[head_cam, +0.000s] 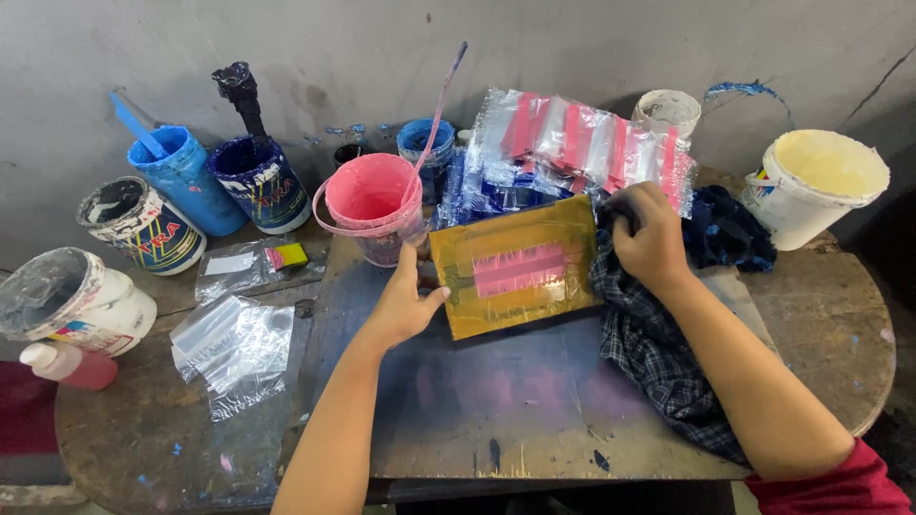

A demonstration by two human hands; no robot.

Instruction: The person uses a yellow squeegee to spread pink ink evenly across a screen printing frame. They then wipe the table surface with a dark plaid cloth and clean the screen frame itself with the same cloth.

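My left hand (405, 300) grips the left edge of a yellow-taped printing frame (506, 300) with a pink rectangle in its middle; the frame is tilted up off the dark work board (496, 401). My right hand (649, 238) is closed on a dark checked cloth (658, 353) bunched at the frame's right edge. Behind the frame lies a pile of clear plastic bags (582, 138) with pink and blue strips.
A pink bucket (367, 195) with a stick stands just left of the frame. Blue paint tubs (258, 181), a black-stained tub (138, 224) and a covered white tub (72, 300) line the left. A cream-filled bucket (816, 181) is at right. Loose bags (234, 343) lie left.
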